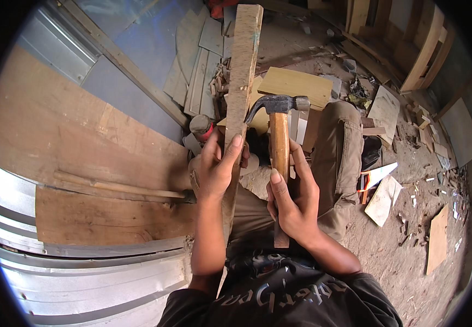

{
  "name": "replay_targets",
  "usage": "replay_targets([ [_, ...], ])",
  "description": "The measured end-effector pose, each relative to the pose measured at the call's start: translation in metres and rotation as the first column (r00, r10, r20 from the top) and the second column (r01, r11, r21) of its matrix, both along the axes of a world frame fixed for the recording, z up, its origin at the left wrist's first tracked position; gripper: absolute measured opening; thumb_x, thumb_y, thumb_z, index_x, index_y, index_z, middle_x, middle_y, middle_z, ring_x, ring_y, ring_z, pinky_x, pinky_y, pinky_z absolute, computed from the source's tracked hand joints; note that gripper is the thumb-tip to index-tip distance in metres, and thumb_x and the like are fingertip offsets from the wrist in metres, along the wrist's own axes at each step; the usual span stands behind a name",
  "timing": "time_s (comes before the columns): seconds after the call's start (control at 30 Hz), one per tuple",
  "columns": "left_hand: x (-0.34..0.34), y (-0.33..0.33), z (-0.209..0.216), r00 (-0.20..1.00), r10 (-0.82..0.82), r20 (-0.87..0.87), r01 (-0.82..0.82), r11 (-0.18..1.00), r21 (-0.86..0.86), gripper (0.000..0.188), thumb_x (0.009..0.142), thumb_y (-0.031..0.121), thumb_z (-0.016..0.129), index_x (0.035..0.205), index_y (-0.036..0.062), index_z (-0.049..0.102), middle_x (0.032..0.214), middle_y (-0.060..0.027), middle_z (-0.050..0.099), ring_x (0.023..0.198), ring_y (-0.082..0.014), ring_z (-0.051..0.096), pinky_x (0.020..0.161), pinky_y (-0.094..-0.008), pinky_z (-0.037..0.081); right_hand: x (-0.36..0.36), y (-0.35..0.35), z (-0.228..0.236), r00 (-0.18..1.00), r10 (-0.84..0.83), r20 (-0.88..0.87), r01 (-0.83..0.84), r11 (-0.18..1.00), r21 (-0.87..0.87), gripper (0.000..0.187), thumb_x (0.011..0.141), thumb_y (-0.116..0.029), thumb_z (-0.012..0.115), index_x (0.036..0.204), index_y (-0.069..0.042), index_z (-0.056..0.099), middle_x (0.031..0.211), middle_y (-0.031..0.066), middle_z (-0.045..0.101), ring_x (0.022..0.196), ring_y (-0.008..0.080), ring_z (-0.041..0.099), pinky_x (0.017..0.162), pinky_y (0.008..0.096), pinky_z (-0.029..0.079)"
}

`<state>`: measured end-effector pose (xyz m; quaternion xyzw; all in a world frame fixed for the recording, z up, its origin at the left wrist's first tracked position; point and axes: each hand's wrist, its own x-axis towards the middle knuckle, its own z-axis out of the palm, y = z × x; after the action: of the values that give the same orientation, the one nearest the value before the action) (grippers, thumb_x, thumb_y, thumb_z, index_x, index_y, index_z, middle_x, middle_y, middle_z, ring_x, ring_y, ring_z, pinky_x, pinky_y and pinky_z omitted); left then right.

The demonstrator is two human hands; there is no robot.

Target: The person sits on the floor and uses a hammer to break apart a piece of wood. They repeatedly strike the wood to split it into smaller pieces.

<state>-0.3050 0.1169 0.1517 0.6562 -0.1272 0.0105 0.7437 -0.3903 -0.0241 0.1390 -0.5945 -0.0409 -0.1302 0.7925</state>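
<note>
My left hand [220, 166] is closed round a long wooden plank [241, 71], which stands up in front of me and runs down past my wrist. In my right hand [296, 199] is a claw hammer [280, 136], gripped by its wooden handle, thumb along the front. Its dark metal head is at the top, with the striking face to the right. The curved claw points left, its tip at the plank's right edge; whether it touches or grips a nail there, I cannot tell.
Plywood sheets [99, 125] and corrugated metal [94, 283] line the left side. A saw [377, 175] lies right of my knee. Beyond my legs are a yellowish board [296, 87] and a jar-like container [200, 126]. Scraps litter the floor [388, 250]; a wooden frame [427, 49] stands far right.
</note>
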Motion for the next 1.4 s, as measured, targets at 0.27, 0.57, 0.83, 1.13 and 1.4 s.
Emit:
replay_targets([
  [0.27,-0.003,-0.007,-0.001,0.991,0.094,0.098,-0.099,0.994,0.051,0.025,0.096,0.026,0.056,0.101,0.0024,0.052,0.074,-0.0020,0.056,0.064,-0.0085,0.051,0.056,-0.0234,0.042,-0.006,-0.014,0.017,0.976,0.163,-0.146,-0.153,0.985,0.078,0.055,0.097,-0.008,0.052,0.146,0.001,0.026,0.083,0.0028,0.057,0.056,0.0029,0.047,0.043,0.0189,0.038],
  [0.57,-0.005,0.000,-0.015,0.997,0.066,0.039,-0.071,0.987,0.144,0.026,0.098,0.029,0.053,0.103,0.0040,0.050,0.070,-0.0024,0.056,0.055,-0.0076,0.050,0.048,-0.0232,0.041,-0.006,-0.042,0.042,0.886,0.372,-0.277,-0.337,0.927,0.166,0.052,0.099,-0.010,0.048,0.146,-0.001,0.028,0.095,0.0034,0.049,0.056,0.0039,0.040,0.039,0.0181,0.034],
  [0.83,-0.010,-0.004,-0.017,0.997,0.060,-0.043,-0.053,0.986,0.155,0.027,0.099,0.032,0.051,0.103,0.0050,0.050,0.067,-0.0015,0.053,0.052,-0.0071,0.048,0.046,-0.0223,0.040,-0.010,-0.044,0.029,0.914,0.301,-0.273,-0.318,0.948,-0.020,0.056,0.098,-0.011,0.051,0.147,-0.002,0.025,0.069,-0.0021,0.044,0.055,0.0027,0.038,0.043,0.0205,0.035],
  [1.13,0.004,0.005,-0.022,0.979,-0.015,-0.201,0.030,0.997,0.071,0.047,0.097,0.051,0.044,0.092,0.0043,0.053,0.058,-0.0029,0.051,0.043,-0.0108,0.047,0.041,-0.0244,0.038,-0.002,-0.023,-0.016,0.979,0.093,0.182,0.007,0.875,-0.485,0.057,0.096,-0.004,0.052,0.146,0.001,0.027,0.110,0.0128,0.059,0.085,0.0135,0.052,0.075,0.0270,0.045],
  [1.4,0.011,0.013,-0.042,0.945,-0.204,-0.257,0.177,0.976,-0.124,0.052,0.098,0.053,0.040,0.084,0.0047,0.054,0.054,-0.0030,0.050,0.041,-0.0119,0.046,0.038,-0.0247,0.035,0.003,-0.040,0.001,0.959,0.273,-0.074,-0.274,0.828,-0.489,0.048,0.099,-0.014,0.050,0.143,-0.003,0.036,0.108,0.0225,0.064,0.097,0.0205,0.063,0.085,0.0322,0.048],
])
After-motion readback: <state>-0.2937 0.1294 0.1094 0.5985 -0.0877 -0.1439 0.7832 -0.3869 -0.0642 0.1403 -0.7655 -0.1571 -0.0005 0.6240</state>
